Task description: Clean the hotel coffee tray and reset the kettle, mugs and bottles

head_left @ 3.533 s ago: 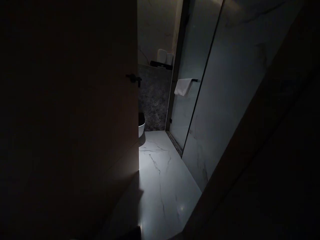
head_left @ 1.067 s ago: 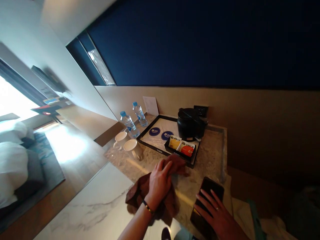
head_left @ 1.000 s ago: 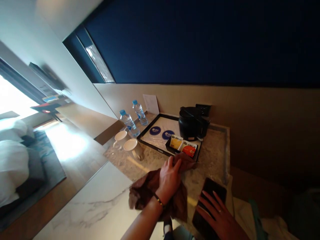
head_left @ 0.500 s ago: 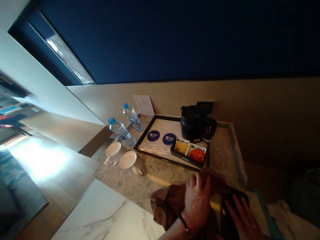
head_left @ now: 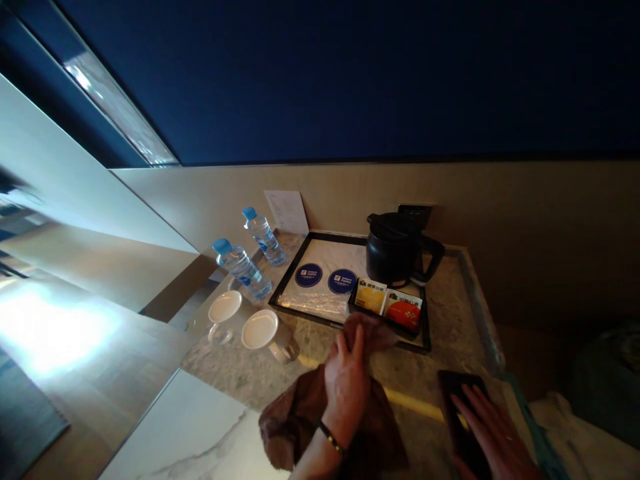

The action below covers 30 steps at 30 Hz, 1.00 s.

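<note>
My left hand, with a dark band on its wrist, presses on a brown cloth that lies crumpled on the stone counter near the tray's front edge. Its fingers look bent into the cloth. At the lower right my right hand rests with spread fingers on a dark, flat, phone-like object. Just beyond the cloth is a black-rimmed tray with two round blue coasters, a small box of yellow and red packets and a black kettle.
Two white cups stand left of the cloth, with two blue-capped water bottles behind them. A white card leans on the wall. A white marble surface adjoins the counter at the front left. Light fabric lies at the lower right.
My left hand and the cloth have moved left and up toward the tray, away from my right hand. More of the dark object shows. The small box has shifted slightly right in view.
</note>
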Available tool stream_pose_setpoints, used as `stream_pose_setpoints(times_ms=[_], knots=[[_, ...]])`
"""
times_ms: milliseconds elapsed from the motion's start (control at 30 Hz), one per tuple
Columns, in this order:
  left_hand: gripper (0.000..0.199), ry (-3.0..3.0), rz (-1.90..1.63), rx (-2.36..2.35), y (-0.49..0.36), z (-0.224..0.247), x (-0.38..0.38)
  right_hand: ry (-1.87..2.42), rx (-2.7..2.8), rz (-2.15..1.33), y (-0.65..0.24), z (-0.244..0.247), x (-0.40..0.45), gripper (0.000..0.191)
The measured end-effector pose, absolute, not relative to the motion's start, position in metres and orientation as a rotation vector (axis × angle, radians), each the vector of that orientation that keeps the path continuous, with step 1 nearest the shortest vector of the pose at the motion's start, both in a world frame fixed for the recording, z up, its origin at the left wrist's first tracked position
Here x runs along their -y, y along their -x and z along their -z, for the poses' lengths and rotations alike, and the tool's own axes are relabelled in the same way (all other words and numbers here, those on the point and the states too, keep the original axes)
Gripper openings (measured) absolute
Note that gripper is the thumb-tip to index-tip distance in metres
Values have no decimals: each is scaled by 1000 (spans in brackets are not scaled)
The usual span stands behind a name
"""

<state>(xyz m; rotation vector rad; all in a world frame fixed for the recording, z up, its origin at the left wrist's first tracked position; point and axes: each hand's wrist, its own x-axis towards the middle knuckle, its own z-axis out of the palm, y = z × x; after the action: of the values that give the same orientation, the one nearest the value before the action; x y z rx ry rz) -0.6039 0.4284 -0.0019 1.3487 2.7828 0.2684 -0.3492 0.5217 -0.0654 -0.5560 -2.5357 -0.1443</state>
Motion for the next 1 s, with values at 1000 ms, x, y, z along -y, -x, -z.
stream_pose_setpoints(times_ms=[1000], knots=[[50,-1277,-1528,-2551,591,-51,-476,142,2448,-177,494,-104,-602,31]])
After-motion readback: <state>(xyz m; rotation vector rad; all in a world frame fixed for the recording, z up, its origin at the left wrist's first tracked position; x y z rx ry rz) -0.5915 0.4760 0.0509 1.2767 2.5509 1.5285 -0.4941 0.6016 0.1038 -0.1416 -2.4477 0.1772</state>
